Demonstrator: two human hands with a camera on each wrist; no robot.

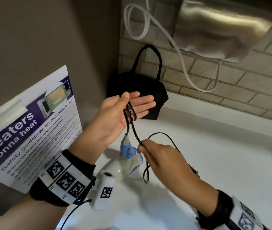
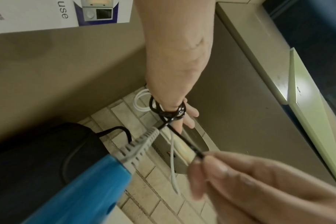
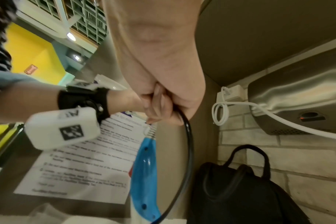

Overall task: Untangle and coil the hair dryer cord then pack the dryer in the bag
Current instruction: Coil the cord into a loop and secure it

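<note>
Overhead, left hand (image 1: 125, 112) flat, fingers (image 1: 144, 103) straight, cord (image 1: 130, 113) looped around them (right hand (image 1: 156, 156) pinching its slack).

My left hand (image 1: 125, 112) is raised, palm open, with the black cord (image 1: 129, 113) looped around its fingers. Below it, my right hand (image 1: 156, 156) pinches the cord. The blue-and-white hair dryer (image 1: 128, 156) hangs between them; a black bag (image 1: 150, 90) stands beyond my left hand.

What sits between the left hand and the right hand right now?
A taut stretch of black cord runs from loops wound around the left hand down to the right hand, which pinches it. Head view shows it best.
</note>
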